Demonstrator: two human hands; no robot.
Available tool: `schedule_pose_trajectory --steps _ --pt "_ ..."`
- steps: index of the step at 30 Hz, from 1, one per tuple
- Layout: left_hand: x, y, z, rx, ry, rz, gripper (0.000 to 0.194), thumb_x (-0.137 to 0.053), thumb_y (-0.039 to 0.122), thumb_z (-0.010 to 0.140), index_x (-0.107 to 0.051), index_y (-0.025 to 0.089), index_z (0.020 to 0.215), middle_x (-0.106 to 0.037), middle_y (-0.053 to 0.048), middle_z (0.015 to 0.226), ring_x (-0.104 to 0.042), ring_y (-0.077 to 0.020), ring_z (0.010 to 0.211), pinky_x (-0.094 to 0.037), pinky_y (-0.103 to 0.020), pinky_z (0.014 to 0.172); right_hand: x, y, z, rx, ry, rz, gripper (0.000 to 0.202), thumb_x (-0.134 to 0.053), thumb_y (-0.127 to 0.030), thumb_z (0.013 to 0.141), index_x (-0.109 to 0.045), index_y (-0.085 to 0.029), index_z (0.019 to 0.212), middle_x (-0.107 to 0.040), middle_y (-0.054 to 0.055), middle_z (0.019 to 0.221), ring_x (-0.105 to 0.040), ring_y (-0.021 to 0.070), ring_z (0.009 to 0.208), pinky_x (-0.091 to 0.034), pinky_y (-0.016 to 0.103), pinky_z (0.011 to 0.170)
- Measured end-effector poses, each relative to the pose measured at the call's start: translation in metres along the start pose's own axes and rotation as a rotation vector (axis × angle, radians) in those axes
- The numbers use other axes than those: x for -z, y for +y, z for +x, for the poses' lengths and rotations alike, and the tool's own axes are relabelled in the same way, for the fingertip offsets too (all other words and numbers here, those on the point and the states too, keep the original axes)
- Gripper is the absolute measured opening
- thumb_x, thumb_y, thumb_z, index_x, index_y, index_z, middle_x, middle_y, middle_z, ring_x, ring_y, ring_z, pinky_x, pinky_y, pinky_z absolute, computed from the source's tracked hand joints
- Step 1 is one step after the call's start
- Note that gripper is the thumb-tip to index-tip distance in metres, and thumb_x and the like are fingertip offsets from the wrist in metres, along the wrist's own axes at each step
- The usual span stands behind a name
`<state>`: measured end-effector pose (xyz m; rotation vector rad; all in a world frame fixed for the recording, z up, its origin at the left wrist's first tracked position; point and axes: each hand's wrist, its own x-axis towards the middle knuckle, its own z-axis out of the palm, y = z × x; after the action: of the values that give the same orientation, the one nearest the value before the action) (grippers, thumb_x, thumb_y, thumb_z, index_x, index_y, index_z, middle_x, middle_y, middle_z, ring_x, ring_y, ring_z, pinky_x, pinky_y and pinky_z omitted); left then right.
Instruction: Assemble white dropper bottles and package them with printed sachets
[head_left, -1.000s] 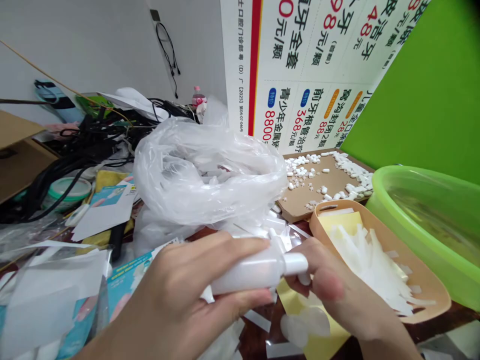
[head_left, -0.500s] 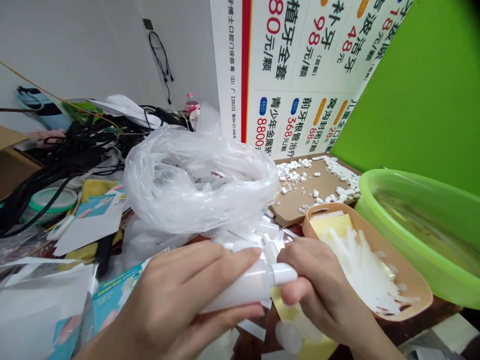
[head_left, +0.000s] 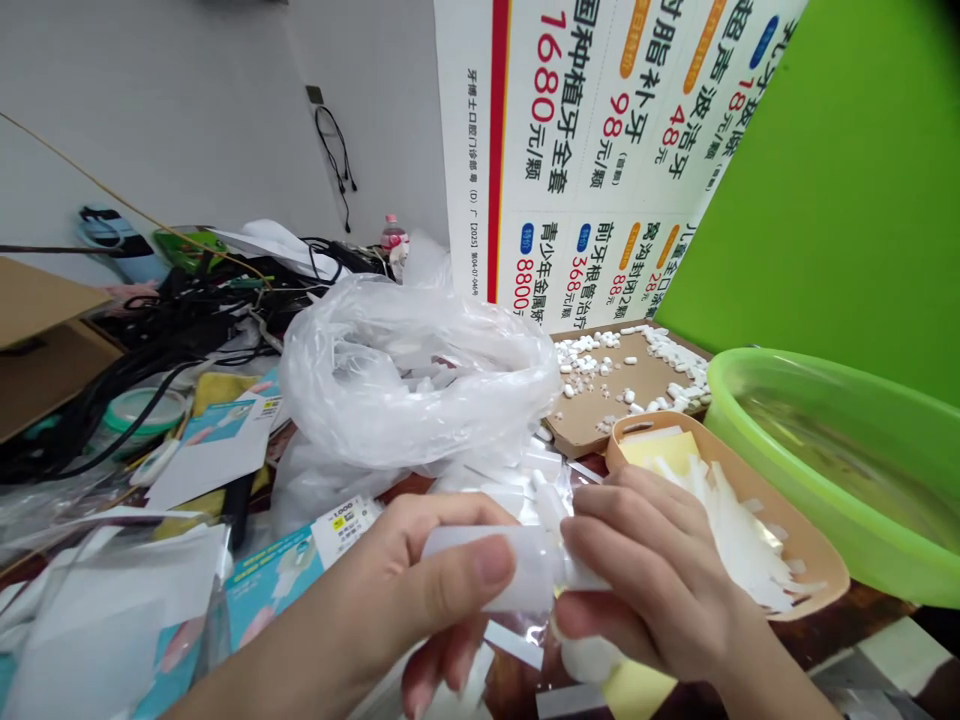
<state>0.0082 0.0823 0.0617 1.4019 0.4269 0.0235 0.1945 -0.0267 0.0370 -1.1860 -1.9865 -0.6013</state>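
Observation:
My left hand (head_left: 427, 580) is wrapped around a translucent white plastic bottle (head_left: 529, 570), thumb pressed on its near side. The bottle lies on its side, pointing right. At its right end, my right hand (head_left: 660, 570) is closed on a narrower white end piece (head_left: 581, 572), mostly hidden by the fingers. Whether that piece is still joined to the bottle I cannot tell. Under the hands are clear plastic wrappers, white strips and a yellow paper (head_left: 637, 690). A pale round disc (head_left: 589, 660) shows below the right hand.
Behind the hands stands a large clear plastic bag (head_left: 420, 420). A cardboard tray (head_left: 600, 405) holds small white pieces. To the right are a tan basket (head_left: 817, 600) of translucent strips and a green basin (head_left: 757, 370). Printed cards (head_left: 277, 570) and black cables (head_left: 150, 360) crowd the left.
My left hand has rolled around the bottle, bringing the thumb to its near side. My right fingers now cover more of the end piece. The view has shifted slightly.

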Motion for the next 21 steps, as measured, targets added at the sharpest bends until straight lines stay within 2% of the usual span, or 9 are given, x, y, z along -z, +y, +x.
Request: schedule_pose_trajectory --steps 4,6,8,12,14,16,17,19,21 --pt "-0.010 -0.007 -0.002 0.003 -0.056 0.005 0.046 -0.054 0.062 0.087 -0.063 0.018 0.080 -0.048 0.006 0.048 -0.033 -0.0044 0.036 -0.026 -0.013 0.034 -0.005 -0.004 0.000 0.196 0.212 -0.142 0.047 -0.034 -0.036 0.103 -0.046 -0.021 0.060 -0.036 -0.003 0.045 -0.031 0.0123 0.043 -0.020 0.031 0.048" --pt "-0.016 -0.009 -0.006 -0.108 0.005 0.224 0.032 -0.056 0.053 0.090 -0.066 0.022 0.091 -0.056 0.006 0.056 -0.043 -0.0058 0.041 -0.032 -0.013 0.039 -0.008 -0.009 -0.002 0.105 0.267 -0.003 0.053 -0.034 -0.038 0.102 -0.035 -0.022 0.051 -0.027 -0.005 0.044 -0.022 0.0111 0.043 -0.012 0.031 0.048" --pt "-0.021 -0.011 -0.009 -0.431 0.137 0.598 0.021 -0.059 0.042 0.092 -0.065 0.025 0.102 -0.064 0.005 0.069 -0.056 -0.0096 0.052 -0.042 -0.015 0.045 -0.011 -0.016 -0.004 -0.160 0.228 0.284 0.056 -0.033 -0.045 0.100 -0.028 -0.022 0.050 -0.023 -0.005 0.046 -0.019 0.0103 0.044 -0.012 0.030 0.048" --pt "-0.024 -0.016 -0.006 -1.355 0.476 1.509 0.018 -0.065 0.019 0.088 -0.064 0.015 0.106 -0.068 -0.003 0.075 -0.062 -0.0191 0.064 -0.050 -0.029 0.057 -0.006 -0.028 -0.005 -0.637 -0.028 0.643 0.051 -0.025 -0.049 0.101 -0.026 -0.023 0.057 -0.027 -0.006 0.049 -0.027 0.0089 0.043 -0.022 0.024 0.043" --pt "-0.024 -0.018 -0.002 -1.540 0.503 1.708 0.018 -0.066 0.011 0.086 -0.066 0.020 0.102 -0.067 -0.004 0.084 -0.061 -0.0201 0.071 -0.051 -0.033 0.062 0.003 -0.031 -0.003 -0.861 -0.175 0.811 0.048 -0.034 -0.051 0.099 -0.028 -0.023 0.060 -0.026 -0.007 0.052 -0.025 0.0078 0.043 -0.024 0.021 0.041" --pt "-0.024 -0.019 -0.002 -1.499 0.444 1.592 0.022 -0.064 0.010 0.088 -0.064 0.024 0.103 -0.064 -0.005 0.098 -0.060 -0.0204 0.086 -0.053 -0.035 0.074 0.012 -0.033 -0.001 -1.037 -0.258 0.984 0.051 -0.039 -0.056 0.096 -0.030 -0.023 0.059 -0.024 -0.008 0.052 -0.022 0.0070 0.044 -0.023 0.021 0.041" --pt "-0.024 -0.018 -0.003 -1.411 0.398 1.450 0.024 -0.064 0.014 0.090 -0.061 0.026 0.110 -0.062 -0.006 0.107 -0.060 -0.0213 0.096 -0.053 -0.036 0.081 0.016 -0.033 -0.001 -1.042 -0.224 1.000 0.052 -0.038 -0.055 0.097 -0.030 -0.022 0.058 -0.023 -0.008 0.051 -0.020 0.0068 0.044 -0.022 0.021 0.041" --pt "-0.024 -0.016 -0.006 -1.136 0.282 1.069 0.040 -0.065 0.033 0.092 -0.048 0.029 0.128 -0.058 -0.009 0.121 -0.058 -0.0234 0.110 -0.052 -0.037 0.089 0.020 -0.033 -0.002 -0.814 -0.026 0.798 0.051 -0.036 -0.046 0.101 -0.030 -0.021 0.056 -0.024 -0.008 0.050 -0.021 0.0067 0.043 -0.019 0.022 0.042" --pt "-0.025 -0.013 -0.007 -0.785 0.111 0.653 0.058 -0.054 0.061 0.088 -0.039 0.031 0.135 -0.062 -0.009 0.116 -0.063 -0.0230 0.102 -0.055 -0.035 0.083 0.019 -0.032 -0.005 -0.510 0.173 0.514 0.048 -0.040 -0.035 0.101 -0.030 -0.021 0.056 -0.026 -0.007 0.051 -0.024 0.0075 0.045 -0.019 0.024 0.046"
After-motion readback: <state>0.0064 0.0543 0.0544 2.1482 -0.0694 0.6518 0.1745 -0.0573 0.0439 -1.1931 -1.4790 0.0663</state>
